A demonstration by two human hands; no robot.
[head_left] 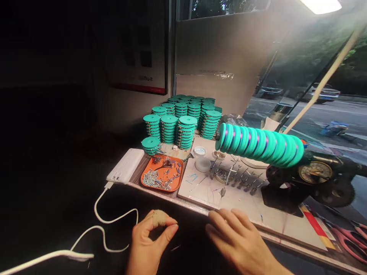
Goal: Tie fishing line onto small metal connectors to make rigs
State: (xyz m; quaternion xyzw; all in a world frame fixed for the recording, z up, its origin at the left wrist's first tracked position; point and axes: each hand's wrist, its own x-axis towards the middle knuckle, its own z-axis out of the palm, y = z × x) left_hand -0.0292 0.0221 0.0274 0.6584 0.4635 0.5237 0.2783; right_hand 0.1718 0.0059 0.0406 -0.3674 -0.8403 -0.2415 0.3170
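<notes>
A: How far open, on the left hand (153, 236)?

B: Closed to a pinch, thumb tip against forefinger tip, with a rough beige wrap (159, 218) around the forefinger. Impossible to tell about anything fine in between.

A: And on the right hand (237, 238)?

B: Palm down, fingers side by side, loosely bent, blurred. Thumb hidden, so impossible to tell whether gripping or free.

A: Materials and shapes?

B: A glossy orange plastic tray (149, 165) with rounded corners, strewn with slim pale tubes (151, 178) and shiny metal bits. Alongside, a flat cream-coloured board (195, 194), smooth and straight-edged, bearing a blocky grey weight (223, 192). Behind, round turquoise discs (186, 131) in stacks; more on the bar of a dark geared machine (318, 172).

A: Placed how, relative to the grip?

B: Tray: beyond the left pinch, clearly apart. Board: front edge right by the right fingertips, contact impossible to tell.
</notes>
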